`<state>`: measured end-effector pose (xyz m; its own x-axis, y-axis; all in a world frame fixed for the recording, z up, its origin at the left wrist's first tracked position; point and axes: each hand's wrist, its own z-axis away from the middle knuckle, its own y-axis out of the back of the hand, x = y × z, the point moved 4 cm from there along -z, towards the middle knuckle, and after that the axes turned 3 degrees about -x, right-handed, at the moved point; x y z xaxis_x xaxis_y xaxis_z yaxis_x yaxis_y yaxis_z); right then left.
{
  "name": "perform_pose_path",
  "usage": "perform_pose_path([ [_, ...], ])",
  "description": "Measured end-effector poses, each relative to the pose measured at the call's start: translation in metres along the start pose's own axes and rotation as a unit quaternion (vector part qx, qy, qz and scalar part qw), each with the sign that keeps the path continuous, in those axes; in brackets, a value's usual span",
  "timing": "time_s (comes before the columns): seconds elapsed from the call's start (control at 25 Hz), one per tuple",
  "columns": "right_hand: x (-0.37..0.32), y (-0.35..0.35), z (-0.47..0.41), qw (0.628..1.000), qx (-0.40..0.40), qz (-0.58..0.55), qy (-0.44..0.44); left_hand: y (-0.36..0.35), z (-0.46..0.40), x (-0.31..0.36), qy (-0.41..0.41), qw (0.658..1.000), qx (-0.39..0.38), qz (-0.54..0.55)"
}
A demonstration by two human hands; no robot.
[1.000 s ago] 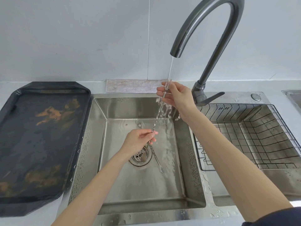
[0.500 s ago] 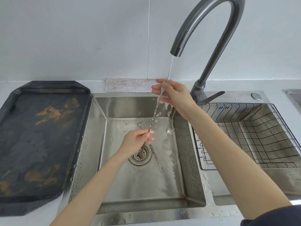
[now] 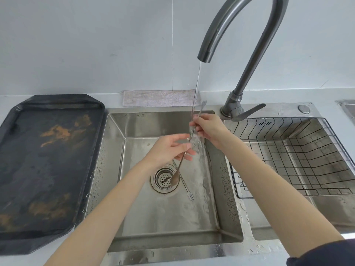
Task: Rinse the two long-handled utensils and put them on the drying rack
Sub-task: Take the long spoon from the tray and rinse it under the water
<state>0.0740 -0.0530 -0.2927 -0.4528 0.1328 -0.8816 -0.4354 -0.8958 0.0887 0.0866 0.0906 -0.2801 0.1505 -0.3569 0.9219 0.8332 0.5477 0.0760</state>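
right hand point(image 3: 209, 129): fingers pinched round the upper part of a thin, twisted-handle steel utensil point(image 3: 202, 107) with small fork prongs poking up above the hand, right under the water
left hand point(image 3: 171, 148): just below and to the left of the right hand, fingers loosely curled round the handle of a long steel spoon point(image 3: 177, 169); spoon hangs down with its bowl over the round perforated drain strainer point(image 3: 165, 179)
water stream point(image 3: 197, 83): thin, falls from the dark grey gooseneck faucet point(image 3: 240, 39) onto the utensil at the right hand's fingertips and splashes between the two hands
third utensil: another slim twisted steel fork point(image 3: 187, 189) lies flat on the basin floor below the left hand, prongs pointing toward the near right corner
stainless steel sink basin point(image 3: 211, 223): wet, sits under both hands
black wire drying rack point(image 3: 299, 156): in the second basin to the right of the right hand, holding no utensils
left of the left hand: big dark baking tray point(image 3: 44, 166) with rusty orange stains, on the table
behind the hands: pale folded cloth point(image 3: 159, 97) against the wall, beyond the sink's back edge
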Motion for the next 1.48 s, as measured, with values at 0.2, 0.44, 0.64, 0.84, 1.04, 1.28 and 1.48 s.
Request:
perform_pose_path([
  [0.2, 0.023, -0.008, 0.002, 0.997, -0.01, -0.048, -0.061, 0.009, 0.0, 0.027, -0.062, 0.996, 0.015, 0.054],
  [0.44, 0.045, -0.025, 0.018, 0.992, -0.073, 0.082, -0.061, 0.016, -0.021, 0.041, -0.048, 0.997, 0.062, -0.026],
  [0.64, 0.05, -0.023, 0.027, 0.968, -0.08, 0.239, 0.007, 0.018, -0.035, 0.051, -0.062, 0.978, 0.148, -0.135],
  [0.84, 0.054, -0.016, 0.028, 0.944, -0.045, 0.325, 0.037, 0.016, -0.041, 0.059, -0.061, 0.975, 0.174, -0.127],
  [1.04, 0.06, -0.012, 0.026, 0.945, -0.016, 0.326, 0.029, 0.015, -0.041, 0.067, -0.085, 0.975, 0.177, -0.104],
  [1.28, 0.059, -0.008, 0.028, 0.947, 0.015, 0.32, 0.028, 0.017, -0.038, 0.078, -0.122, 0.965, 0.204, -0.107],
  [1.48, 0.058, -0.007, 0.026, 0.951, 0.02, 0.306, 0.03, 0.014, -0.034, 0.085, -0.16, 0.969, 0.187, -0.034],
])
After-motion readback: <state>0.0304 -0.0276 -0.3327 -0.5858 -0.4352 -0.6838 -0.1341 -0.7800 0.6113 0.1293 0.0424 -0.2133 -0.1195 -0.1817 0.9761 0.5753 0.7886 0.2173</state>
